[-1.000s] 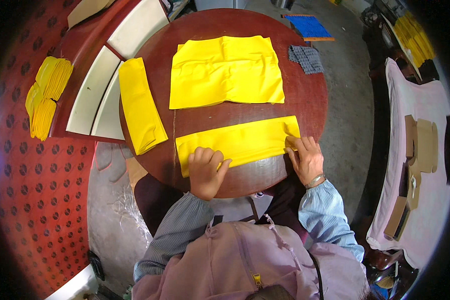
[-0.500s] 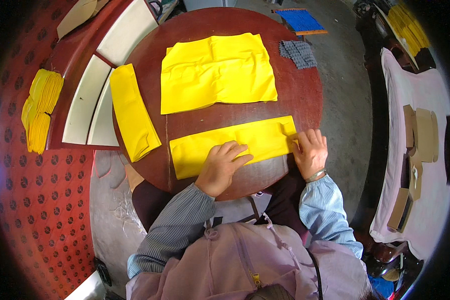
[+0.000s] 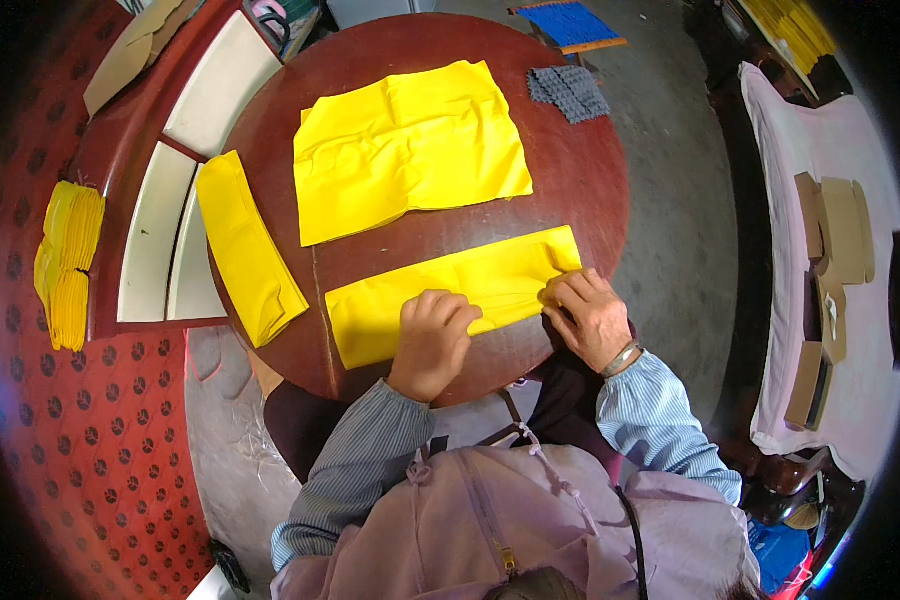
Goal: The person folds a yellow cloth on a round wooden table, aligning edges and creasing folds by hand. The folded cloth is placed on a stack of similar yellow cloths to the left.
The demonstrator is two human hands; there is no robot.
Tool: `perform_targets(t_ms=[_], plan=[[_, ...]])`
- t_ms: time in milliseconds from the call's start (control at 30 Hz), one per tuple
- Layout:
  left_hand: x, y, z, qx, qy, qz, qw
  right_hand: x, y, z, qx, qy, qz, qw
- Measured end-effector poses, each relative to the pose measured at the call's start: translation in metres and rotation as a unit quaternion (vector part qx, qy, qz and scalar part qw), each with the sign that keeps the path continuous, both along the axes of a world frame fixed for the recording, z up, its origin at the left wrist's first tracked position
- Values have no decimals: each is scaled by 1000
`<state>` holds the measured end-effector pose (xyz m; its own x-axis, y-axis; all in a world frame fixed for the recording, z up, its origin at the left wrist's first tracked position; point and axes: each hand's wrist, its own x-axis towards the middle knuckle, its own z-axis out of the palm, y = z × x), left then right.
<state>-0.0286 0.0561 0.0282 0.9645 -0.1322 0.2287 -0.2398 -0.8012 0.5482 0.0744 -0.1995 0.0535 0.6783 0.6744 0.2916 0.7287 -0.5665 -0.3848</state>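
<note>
The round dark-red tabletop [image 3: 590,190] is carrying everything here, and the person is sitting at its near edge, leaning over it. A wide yellow sheet [image 3: 410,150] is lying open and wrinkled across the middle of it, well apart from both hands. Nearer the person, a folded strip [image 3: 450,290] of the same yellow is stretching left to right along the near edge, and both hands are resting on it. A second strip [image 3: 245,245] is hanging over the left rim, beside two pale trays [image 3: 160,240]. A stack [image 3: 65,265] of yellow pieces is sitting on the red floor further left. A small grey patch [image 3: 568,92] is lying at the far right rim. The left hand [image 3: 432,340] is pressing down flat on the middle of the folded strip, fingers curled, not gripping anything. The right hand [image 3: 592,318] is working at the strip's right end, its grip narrow, fingertips pinching the yellow edge against the tabletop.
</note>
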Motion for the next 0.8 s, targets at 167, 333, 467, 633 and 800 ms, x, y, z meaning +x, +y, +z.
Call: perform_targets(t_ms=[167,333,467,633,800], plan=[[5,-8,0,24,-21,36,999,5,-8,-4,-15,-21,-42,999],[3,-5,-2,48,-15,27,998,11,-16,-5,-38,-49,-78,995],[1,-7,-6,28,-50,27,998,12,-16,-4,-27,-46,-69,996],[-6,-6,-10,12,-78,23,997,5,-4,-7,13,-32,-8,999],[-31,11,-10,31,-94,102,990,3,-17,-3,-11,-16,-58,998]])
